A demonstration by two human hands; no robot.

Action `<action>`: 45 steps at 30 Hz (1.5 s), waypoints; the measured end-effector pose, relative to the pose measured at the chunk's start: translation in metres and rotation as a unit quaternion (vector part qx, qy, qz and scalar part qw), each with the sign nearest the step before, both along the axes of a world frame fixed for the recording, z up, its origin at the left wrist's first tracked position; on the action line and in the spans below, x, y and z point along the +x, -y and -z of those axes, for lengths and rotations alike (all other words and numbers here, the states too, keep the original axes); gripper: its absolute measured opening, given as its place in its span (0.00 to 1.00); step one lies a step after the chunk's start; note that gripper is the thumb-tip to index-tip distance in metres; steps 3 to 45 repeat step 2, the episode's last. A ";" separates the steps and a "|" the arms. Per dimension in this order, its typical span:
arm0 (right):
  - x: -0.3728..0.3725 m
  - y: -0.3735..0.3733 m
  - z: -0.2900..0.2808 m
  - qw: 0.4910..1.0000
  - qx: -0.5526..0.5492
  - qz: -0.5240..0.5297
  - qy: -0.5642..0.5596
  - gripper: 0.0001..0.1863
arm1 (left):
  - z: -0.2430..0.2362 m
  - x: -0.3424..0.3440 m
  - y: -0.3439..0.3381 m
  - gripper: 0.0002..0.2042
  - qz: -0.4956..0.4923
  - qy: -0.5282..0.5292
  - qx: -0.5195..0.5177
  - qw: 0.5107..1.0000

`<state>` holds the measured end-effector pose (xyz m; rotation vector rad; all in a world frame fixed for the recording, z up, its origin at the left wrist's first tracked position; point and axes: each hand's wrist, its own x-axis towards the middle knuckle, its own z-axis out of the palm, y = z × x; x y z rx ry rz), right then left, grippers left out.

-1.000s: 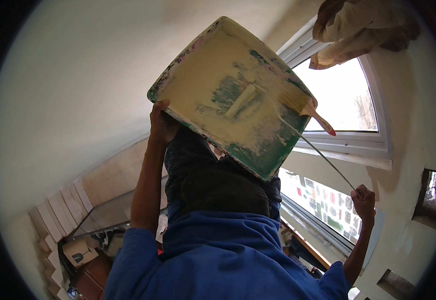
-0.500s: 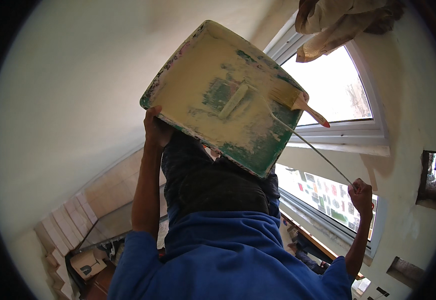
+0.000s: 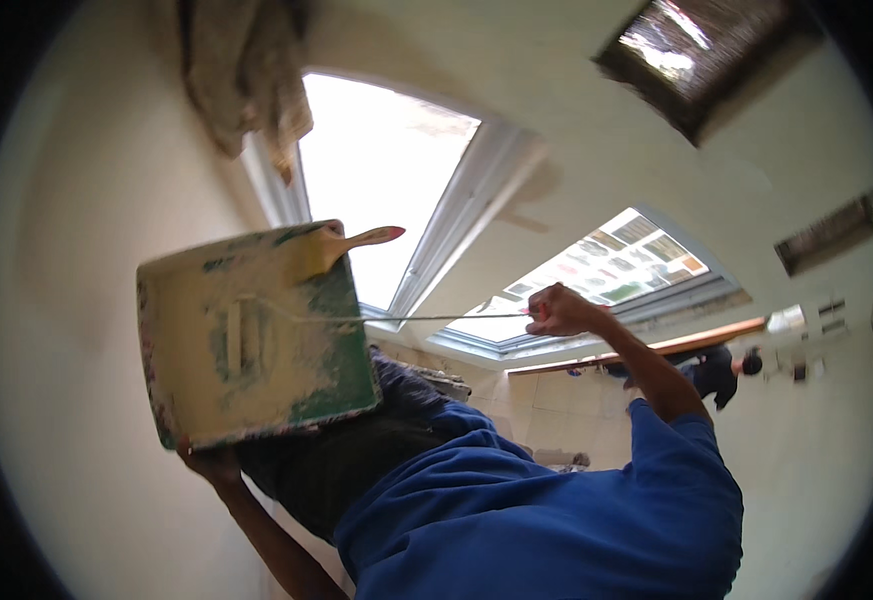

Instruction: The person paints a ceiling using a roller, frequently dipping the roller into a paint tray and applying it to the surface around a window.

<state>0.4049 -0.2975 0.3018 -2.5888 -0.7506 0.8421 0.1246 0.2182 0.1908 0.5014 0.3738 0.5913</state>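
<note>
My left hand grips the lower edge of a green paint tray smeared with cream paint and holds it up at the left. A brush with a wooden handle rests at the tray's upper edge. My right hand is raised at the centre right, shut on the end of a thin metal rod that runs level across to the tray's inside. My blue shirt fills the lower middle.
A bright sloped window is behind the tray, with a second window to its right. A cloth hangs at the top left. A dark opening is at the top right. Another person in dark clothes stands far off.
The view has swung round. The tray now sits lower and further left in the picture, and my right hand has risen toward the centre. Both hands keep their hold.
</note>
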 end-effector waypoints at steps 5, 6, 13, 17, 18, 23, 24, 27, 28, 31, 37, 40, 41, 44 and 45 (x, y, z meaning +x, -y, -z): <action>-0.022 0.020 0.019 0.998 0.055 0.028 0.012 0.15 | -0.028 0.026 0.018 0.40 0.051 0.009 0.047 0.998; -0.022 0.020 0.019 0.998 0.055 0.028 0.012 0.15 | -0.028 0.026 0.018 0.40 0.051 0.009 0.047 0.998; -0.022 0.020 0.019 0.998 0.055 0.028 0.012 0.15 | -0.028 0.026 0.018 0.40 0.051 0.009 0.047 0.998; -0.022 0.020 0.019 0.998 0.055 0.028 0.012 0.15 | -0.028 0.026 0.018 0.40 0.051 0.009 0.047 0.998; -0.022 0.020 0.019 0.998 0.055 0.028 0.012 0.15 | -0.028 0.026 0.018 0.40 0.051 0.009 0.047 0.998; -0.022 0.020 0.019 0.998 0.055 0.028 0.012 0.15 | -0.028 0.026 0.018 0.40 0.051 0.009 0.047 0.998; -0.022 0.020 0.019 0.998 0.055 0.028 0.012 0.15 | -0.028 0.026 0.018 0.40 0.051 0.009 0.047 0.998; -0.022 0.020 0.019 0.998 0.055 0.028 0.012 0.15 | -0.028 0.026 0.018 0.40 0.051 0.009 0.047 0.998; -0.022 0.020 0.019 0.998 0.055 0.028 0.012 0.15 | -0.028 0.026 0.018 0.40 0.051 0.009 0.047 0.998; -0.022 0.020 0.019 0.998 0.055 0.028 0.012 0.15 | -0.028 0.026 0.018 0.40 0.051 0.009 0.047 0.998; -0.022 0.020 0.019 0.998 0.055 0.028 0.012 0.15 | -0.028 0.026 0.018 0.40 0.051 0.009 0.047 0.998; -0.022 0.020 0.019 0.998 0.055 0.028 0.012 0.15 | -0.028 0.026 0.018 0.40 0.051 0.009 0.047 0.998; -0.022 0.020 0.019 0.998 0.055 0.028 0.012 0.15 | -0.028 0.026 0.018 0.40 0.051 0.009 0.047 0.998; -0.022 0.020 0.019 0.998 0.055 0.028 0.012 0.15 | -0.028 0.026 0.018 0.40 0.051 0.009 0.047 0.998; -0.022 0.020 0.019 0.998 0.055 0.028 0.012 0.15 | -0.028 0.026 0.018 0.40 0.051 0.009 0.047 0.998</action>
